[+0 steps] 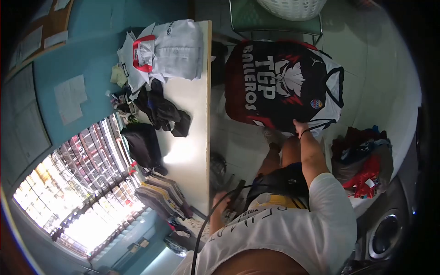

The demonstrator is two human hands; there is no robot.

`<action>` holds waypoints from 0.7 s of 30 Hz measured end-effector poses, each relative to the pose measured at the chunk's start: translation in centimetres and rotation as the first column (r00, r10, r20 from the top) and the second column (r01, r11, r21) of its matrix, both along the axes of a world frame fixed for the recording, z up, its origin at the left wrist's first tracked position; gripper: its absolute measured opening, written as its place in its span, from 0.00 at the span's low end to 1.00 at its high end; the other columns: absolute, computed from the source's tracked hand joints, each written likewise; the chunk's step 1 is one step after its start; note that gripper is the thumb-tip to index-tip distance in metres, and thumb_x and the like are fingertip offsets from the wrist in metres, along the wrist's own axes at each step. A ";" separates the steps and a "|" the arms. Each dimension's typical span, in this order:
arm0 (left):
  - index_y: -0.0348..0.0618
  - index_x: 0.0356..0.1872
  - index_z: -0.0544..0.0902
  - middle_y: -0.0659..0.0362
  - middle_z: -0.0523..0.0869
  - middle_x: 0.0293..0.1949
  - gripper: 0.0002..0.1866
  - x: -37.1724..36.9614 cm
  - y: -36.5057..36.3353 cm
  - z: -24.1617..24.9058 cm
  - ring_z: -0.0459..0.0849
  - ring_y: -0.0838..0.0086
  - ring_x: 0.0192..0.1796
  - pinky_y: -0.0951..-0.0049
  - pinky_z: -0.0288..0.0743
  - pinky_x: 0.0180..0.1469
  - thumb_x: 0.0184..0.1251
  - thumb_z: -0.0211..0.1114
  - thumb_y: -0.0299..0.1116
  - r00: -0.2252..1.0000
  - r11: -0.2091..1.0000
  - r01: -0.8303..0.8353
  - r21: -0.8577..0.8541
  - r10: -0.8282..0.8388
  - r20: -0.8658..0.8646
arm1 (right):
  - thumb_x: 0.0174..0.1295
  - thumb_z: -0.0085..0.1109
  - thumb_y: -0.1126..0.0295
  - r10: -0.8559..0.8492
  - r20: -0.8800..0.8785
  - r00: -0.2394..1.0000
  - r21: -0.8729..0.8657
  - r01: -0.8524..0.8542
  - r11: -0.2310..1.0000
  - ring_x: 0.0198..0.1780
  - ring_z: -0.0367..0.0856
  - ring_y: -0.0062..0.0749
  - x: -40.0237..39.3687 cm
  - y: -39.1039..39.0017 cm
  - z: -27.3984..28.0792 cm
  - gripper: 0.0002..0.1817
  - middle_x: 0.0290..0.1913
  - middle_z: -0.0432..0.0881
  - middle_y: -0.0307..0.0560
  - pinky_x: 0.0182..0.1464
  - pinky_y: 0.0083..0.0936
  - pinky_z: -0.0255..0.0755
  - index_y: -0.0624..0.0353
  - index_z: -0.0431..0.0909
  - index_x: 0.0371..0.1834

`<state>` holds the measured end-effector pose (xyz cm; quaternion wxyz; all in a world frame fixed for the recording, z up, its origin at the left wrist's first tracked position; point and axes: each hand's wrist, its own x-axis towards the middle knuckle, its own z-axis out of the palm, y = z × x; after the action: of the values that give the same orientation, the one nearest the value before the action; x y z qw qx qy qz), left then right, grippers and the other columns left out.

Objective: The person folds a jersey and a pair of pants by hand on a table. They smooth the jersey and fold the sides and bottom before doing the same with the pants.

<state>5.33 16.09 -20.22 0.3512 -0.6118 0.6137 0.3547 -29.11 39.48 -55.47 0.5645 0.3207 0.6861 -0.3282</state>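
A black, red and white sleeveless jersey (pixel 275 82) with "TGP BALLEROS" lettering is spread out in front of me, its neckline towards the right. My right hand (pixel 300 128) is closed on the jersey's near edge, by the white-trimmed armhole. Low on the left, my left hand (pixel 221 201) is beside the edge of the white table (pixel 195 151), away from the jersey. Its fingers are small and dim here, and I cannot tell how they are held.
Folded white shirts (pixel 176 50), dark garments (pixel 162 110) and a stack of folded clothes (pixel 162 195) lie on the table. To the right is a pile of mixed clothes (pixel 364 160), with a front-loading washer (pixel 385 233) nearby. A white basket (pixel 293 8) sits on a green chair (pixel 275 25).
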 end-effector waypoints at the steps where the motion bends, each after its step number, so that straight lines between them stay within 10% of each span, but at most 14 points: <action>1: 0.39 0.46 0.71 0.58 0.79 0.35 0.23 2.2 -1.6 -1.8 0.77 0.71 0.34 0.74 0.73 0.36 0.43 0.54 0.13 0.844 0.930 -0.356 0.092 0.362 -0.396 | 0.53 0.57 0.53 -0.033 0.003 0.999 -0.032 0.033 0.999 0.50 0.73 0.42 -0.5 -0.7 2.4 0.32 0.53 0.72 0.50 0.51 0.36 0.64 0.63 0.64 0.56; 2: 0.39 0.44 0.71 0.59 0.77 0.34 0.16 2.4 -2.8 -3.6 0.76 0.72 0.34 0.74 0.73 0.36 0.51 0.54 0.17 0.928 0.987 -0.118 -0.108 0.071 -0.366 | 0.53 0.57 0.54 -0.065 0.008 0.998 -0.066 0.065 0.996 0.49 0.74 0.40 -0.7 -0.8 3.8 0.30 0.51 0.74 0.50 0.50 0.33 0.65 0.62 0.67 0.54; 3: 0.37 0.42 0.71 0.60 0.76 0.33 0.10 -2.0 -3.2 -1.7 0.75 0.75 0.36 0.76 0.72 0.37 0.59 0.54 0.23 0.779 0.905 -0.423 0.047 0.389 -0.492 | 0.53 0.57 0.54 -0.039 0.000 0.999 -0.066 0.039 0.997 0.49 0.74 0.40 -0.7 -0.7 4.0 0.30 0.51 0.74 0.50 0.50 0.33 0.65 0.62 0.67 0.54; 6: 0.32 0.44 0.73 0.56 0.80 0.33 0.15 -7.9 -5.5 -0.5 0.78 0.74 0.32 0.75 0.72 0.36 0.62 0.55 0.33 0.910 0.958 -0.104 -0.267 -0.017 -0.414 | 0.50 0.58 0.54 0.115 -0.364 0.924 -0.235 -0.211 0.949 0.51 0.72 0.51 -0.4 -0.4 5.0 0.28 0.45 0.75 0.64 0.49 0.34 0.66 0.71 0.72 0.44; 10: 0.34 0.44 0.75 0.53 0.81 0.35 0.15 -11.1 -7.8 0.2 0.80 0.73 0.35 0.75 0.74 0.39 0.61 0.56 0.34 0.857 0.917 -0.200 -0.345 -0.008 -0.516 | 0.53 0.53 0.50 0.184 -0.465 0.866 -0.257 -0.331 0.908 0.46 0.75 0.50 -2.1 0.3 8.7 0.29 0.40 0.78 0.61 0.45 0.33 0.68 0.70 0.72 0.43; 12: 0.35 0.44 0.75 0.53 0.81 0.37 0.14 -10.9 -10.3 -0.6 0.81 0.72 0.37 0.74 0.74 0.40 0.61 0.56 0.34 0.829 0.892 -0.152 -0.425 -0.119 -0.547 | 0.57 0.47 0.47 -0.020 -0.249 0.968 -0.182 -0.027 0.983 0.43 0.77 0.45 -3.1 0.2 11.9 0.30 0.41 0.77 0.55 0.42 0.31 0.70 0.67 0.70 0.48; 19: 0.40 0.59 0.61 0.45 0.58 0.58 0.31 -15.2 -19.8 -4.5 0.68 0.57 0.52 0.64 0.68 0.51 0.57 0.61 0.41 0.738 0.657 -0.197 -0.728 -0.389 -0.551 | 0.60 0.42 0.47 -0.230 -0.244 0.942 -0.114 0.208 0.972 0.45 0.74 0.38 -0.6 -1.8 20.1 0.30 0.45 0.74 0.50 0.40 0.31 0.71 0.66 0.68 0.50; 21: 0.43 0.64 0.51 0.40 0.46 0.63 0.43 -17.3 -22.4 -5.0 0.55 0.49 0.62 0.62 0.54 0.62 0.52 0.62 0.51 0.772 0.715 -0.326 -0.619 -0.177 -0.611 | 0.61 0.40 0.46 -0.284 -0.266 0.921 -0.211 0.232 0.950 0.47 0.73 0.40 0.0 -3.3 23.0 0.30 0.45 0.74 0.52 0.41 0.31 0.70 0.65 0.66 0.52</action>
<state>-12.01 -6.29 -25.19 -0.1473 -0.5672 0.7542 0.2962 -29.11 36.13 -32.45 0.4342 0.3054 0.6821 -0.5029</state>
